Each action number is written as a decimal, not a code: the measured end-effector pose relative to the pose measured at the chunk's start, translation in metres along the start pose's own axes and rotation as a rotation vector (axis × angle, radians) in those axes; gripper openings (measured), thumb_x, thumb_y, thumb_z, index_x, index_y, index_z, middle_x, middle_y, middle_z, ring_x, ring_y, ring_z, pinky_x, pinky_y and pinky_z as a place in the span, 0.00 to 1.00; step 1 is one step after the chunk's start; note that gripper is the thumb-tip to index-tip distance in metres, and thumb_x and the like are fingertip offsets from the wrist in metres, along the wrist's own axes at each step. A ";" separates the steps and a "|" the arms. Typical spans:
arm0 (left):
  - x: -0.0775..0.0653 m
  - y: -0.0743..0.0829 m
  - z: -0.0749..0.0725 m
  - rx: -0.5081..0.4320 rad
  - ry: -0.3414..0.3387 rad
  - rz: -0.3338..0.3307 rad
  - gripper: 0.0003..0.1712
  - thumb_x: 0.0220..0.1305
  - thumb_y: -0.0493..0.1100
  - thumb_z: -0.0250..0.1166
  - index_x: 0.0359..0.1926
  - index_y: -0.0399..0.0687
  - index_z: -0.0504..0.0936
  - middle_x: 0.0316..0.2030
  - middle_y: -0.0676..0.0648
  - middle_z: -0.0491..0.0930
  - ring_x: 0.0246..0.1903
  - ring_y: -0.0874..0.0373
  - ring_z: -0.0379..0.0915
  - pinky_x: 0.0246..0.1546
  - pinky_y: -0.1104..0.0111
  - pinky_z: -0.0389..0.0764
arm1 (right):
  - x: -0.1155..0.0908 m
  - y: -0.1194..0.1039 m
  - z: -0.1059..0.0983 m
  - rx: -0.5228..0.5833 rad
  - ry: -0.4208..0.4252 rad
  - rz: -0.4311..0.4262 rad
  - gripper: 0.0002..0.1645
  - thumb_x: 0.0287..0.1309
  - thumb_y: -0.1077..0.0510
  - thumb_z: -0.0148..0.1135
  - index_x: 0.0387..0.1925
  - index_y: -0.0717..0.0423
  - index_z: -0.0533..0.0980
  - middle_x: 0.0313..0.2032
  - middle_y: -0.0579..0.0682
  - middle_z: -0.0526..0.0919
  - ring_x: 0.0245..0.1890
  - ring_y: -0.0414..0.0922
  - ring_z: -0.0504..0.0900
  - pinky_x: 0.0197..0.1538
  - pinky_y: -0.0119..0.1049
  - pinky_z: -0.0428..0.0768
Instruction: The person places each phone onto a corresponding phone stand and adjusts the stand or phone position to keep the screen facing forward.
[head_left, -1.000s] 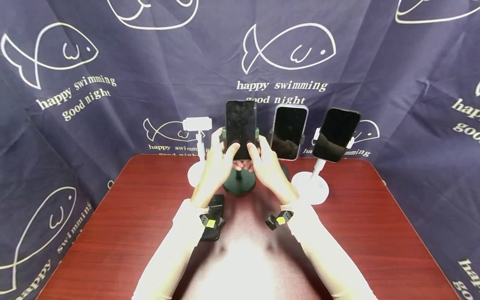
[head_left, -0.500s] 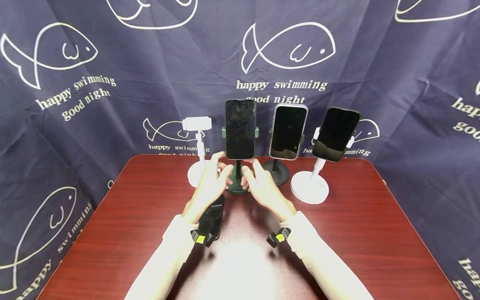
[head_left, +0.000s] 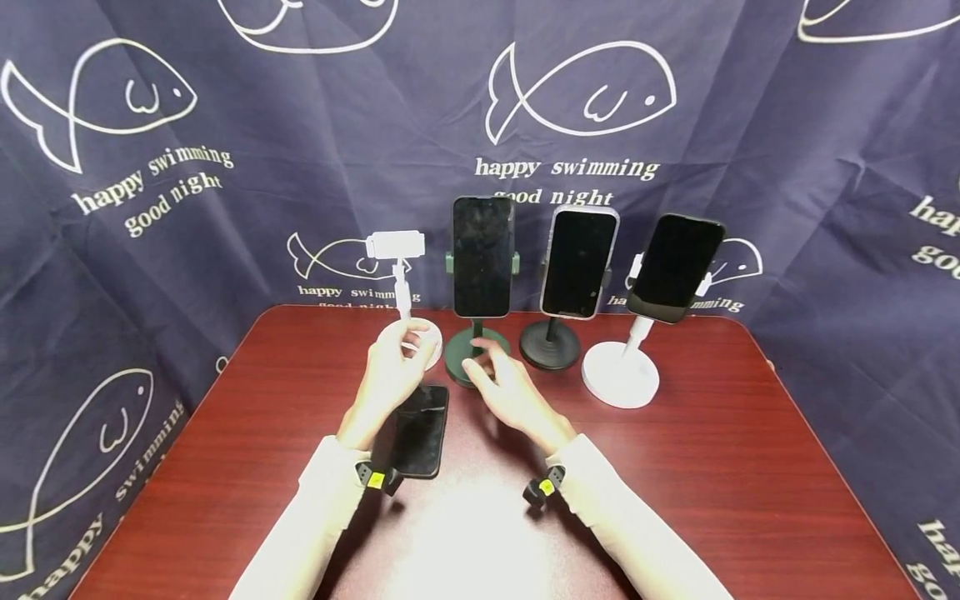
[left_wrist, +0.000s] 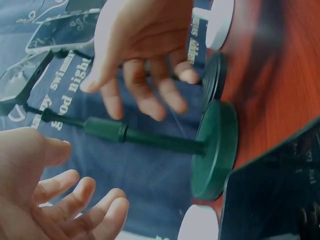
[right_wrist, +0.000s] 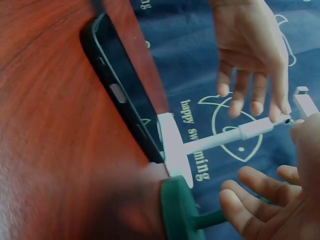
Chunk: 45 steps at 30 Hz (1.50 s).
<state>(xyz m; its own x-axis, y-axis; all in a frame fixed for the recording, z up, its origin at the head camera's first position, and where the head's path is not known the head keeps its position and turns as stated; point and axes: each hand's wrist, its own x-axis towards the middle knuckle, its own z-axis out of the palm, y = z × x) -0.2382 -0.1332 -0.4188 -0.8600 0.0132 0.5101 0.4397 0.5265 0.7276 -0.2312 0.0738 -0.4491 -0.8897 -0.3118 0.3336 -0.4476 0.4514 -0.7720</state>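
Note:
My left hand point(head_left: 390, 371) hovers with loosely bent fingers in front of the left white phone stand point(head_left: 395, 244), whose clamp holds no phone. My right hand point(head_left: 512, 390), fingers relaxed, is before the green phone stand point(head_left: 456, 358). Upright in that stand's clamp sits a black-screened phone point(head_left: 482, 258). Another dark phone point(head_left: 422, 437) lies flat on the table, just below my left hand. In the left wrist view, both palms face each other around the green stand's pole point(left_wrist: 160, 141), apart from it. Nothing is between the fingers of either hand.
Right of the green stand, a black stand point(head_left: 551, 350) holds a phone with a pale case point(head_left: 581, 262). A second white stand point(head_left: 621, 379) holds a tilted dark phone point(head_left: 675, 267). The red-brown table point(head_left: 712, 467) meets a blue fish-print cloth point(head_left: 825, 250) behind.
Both hands have let go of the phone in the green stand and drawn down toward me. My left hand has also shifted left, uncovering more of the phone on the table.

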 end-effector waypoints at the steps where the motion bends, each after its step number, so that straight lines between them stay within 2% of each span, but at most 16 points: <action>1: 0.000 -0.001 -0.002 0.012 -0.001 -0.028 0.14 0.61 0.44 0.67 0.47 0.42 0.81 0.33 0.43 0.81 0.31 0.54 0.79 0.37 0.52 0.83 | 0.001 0.001 0.003 0.006 -0.003 0.005 0.27 0.69 0.43 0.54 0.63 0.48 0.66 0.43 0.48 0.83 0.38 0.37 0.82 0.47 0.45 0.81; 4: 0.002 -0.003 -0.010 0.037 0.016 -0.077 0.17 0.62 0.47 0.67 0.48 0.44 0.80 0.33 0.43 0.82 0.32 0.52 0.79 0.39 0.51 0.83 | 0.003 0.002 0.011 0.019 -0.020 0.011 0.28 0.67 0.43 0.56 0.63 0.49 0.66 0.46 0.51 0.82 0.41 0.40 0.82 0.49 0.46 0.81; 11: 0.015 -0.007 -0.028 0.062 0.095 -0.072 0.16 0.62 0.49 0.67 0.46 0.45 0.81 0.33 0.45 0.83 0.32 0.54 0.78 0.37 0.55 0.80 | 0.014 0.005 0.029 0.052 -0.064 0.005 0.30 0.66 0.47 0.59 0.65 0.49 0.63 0.52 0.60 0.80 0.44 0.47 0.83 0.49 0.46 0.82; 13: 0.020 -0.005 -0.034 0.067 0.113 -0.065 0.15 0.62 0.50 0.67 0.45 0.47 0.81 0.32 0.46 0.83 0.32 0.55 0.78 0.36 0.57 0.79 | 0.018 0.005 0.033 0.041 -0.069 -0.006 0.31 0.65 0.47 0.59 0.65 0.50 0.63 0.51 0.61 0.80 0.43 0.49 0.83 0.47 0.47 0.83; 19: 0.037 0.002 -0.046 0.114 0.166 -0.047 0.15 0.63 0.53 0.66 0.38 0.46 0.80 0.29 0.47 0.82 0.28 0.55 0.75 0.32 0.59 0.76 | 0.031 0.004 0.046 -0.050 -0.128 0.011 0.31 0.65 0.46 0.58 0.64 0.54 0.63 0.51 0.59 0.80 0.40 0.44 0.82 0.47 0.42 0.82; 23: 0.048 0.010 -0.050 0.162 0.164 -0.046 0.15 0.63 0.53 0.65 0.33 0.47 0.79 0.28 0.47 0.81 0.27 0.54 0.73 0.31 0.59 0.74 | 0.040 0.005 0.054 -0.081 -0.151 0.052 0.31 0.64 0.50 0.59 0.64 0.59 0.64 0.49 0.59 0.79 0.40 0.45 0.81 0.48 0.41 0.80; 26: 0.055 0.015 -0.051 0.158 0.149 -0.067 0.16 0.64 0.54 0.64 0.38 0.45 0.79 0.29 0.45 0.82 0.26 0.52 0.74 0.32 0.58 0.75 | 0.047 0.005 0.060 -0.117 -0.159 0.081 0.30 0.63 0.52 0.58 0.63 0.61 0.66 0.46 0.58 0.79 0.41 0.46 0.80 0.48 0.40 0.79; 29: 0.060 0.018 -0.054 0.166 0.123 -0.104 0.23 0.64 0.56 0.63 0.48 0.41 0.78 0.32 0.42 0.83 0.29 0.51 0.78 0.37 0.54 0.78 | 0.052 0.005 0.065 -0.171 -0.175 0.084 0.30 0.62 0.53 0.58 0.62 0.61 0.67 0.46 0.58 0.78 0.43 0.46 0.78 0.50 0.41 0.77; 32: 0.064 0.019 -0.057 0.154 0.081 -0.135 0.30 0.65 0.58 0.62 0.58 0.40 0.73 0.38 0.40 0.85 0.34 0.49 0.82 0.44 0.52 0.80 | 0.056 0.004 0.070 -0.221 -0.185 0.062 0.29 0.62 0.54 0.59 0.61 0.63 0.69 0.49 0.59 0.78 0.47 0.47 0.76 0.55 0.42 0.76; 35: 0.069 0.021 -0.059 0.126 0.070 -0.155 0.35 0.66 0.59 0.60 0.66 0.44 0.67 0.44 0.40 0.84 0.38 0.50 0.83 0.45 0.52 0.81 | 0.060 0.003 0.076 -0.283 -0.191 0.034 0.26 0.61 0.56 0.59 0.57 0.66 0.71 0.49 0.60 0.78 0.51 0.49 0.76 0.58 0.44 0.75; 39: 0.075 0.022 -0.061 0.102 0.100 -0.153 0.38 0.66 0.62 0.57 0.71 0.52 0.60 0.49 0.42 0.82 0.38 0.52 0.83 0.43 0.53 0.82 | 0.062 -0.001 0.082 -0.395 -0.209 -0.006 0.19 0.61 0.56 0.59 0.49 0.65 0.75 0.44 0.60 0.80 0.47 0.50 0.78 0.53 0.44 0.79; 43: 0.081 0.021 -0.062 0.109 0.123 -0.111 0.37 0.67 0.63 0.56 0.73 0.60 0.58 0.49 0.42 0.82 0.35 0.53 0.82 0.40 0.53 0.81 | 0.065 -0.007 0.085 -0.492 -0.234 -0.011 0.10 0.61 0.57 0.59 0.36 0.61 0.78 0.37 0.58 0.79 0.40 0.50 0.79 0.44 0.45 0.81; 45: 0.083 0.019 -0.062 0.110 0.129 -0.085 0.34 0.68 0.61 0.56 0.72 0.64 0.60 0.47 0.41 0.82 0.34 0.52 0.80 0.38 0.53 0.81 | 0.066 -0.009 0.086 -0.518 -0.242 -0.003 0.09 0.61 0.57 0.58 0.32 0.60 0.78 0.34 0.58 0.79 0.37 0.50 0.79 0.40 0.46 0.82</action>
<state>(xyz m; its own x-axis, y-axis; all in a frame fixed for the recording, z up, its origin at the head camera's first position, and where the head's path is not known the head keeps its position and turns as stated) -0.2849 -0.1754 -0.3345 -0.8492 -0.1409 0.5090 0.3301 0.6108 0.7197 -0.2781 -0.0224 -0.4670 -0.8698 -0.4688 0.1542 -0.4898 0.7822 -0.3851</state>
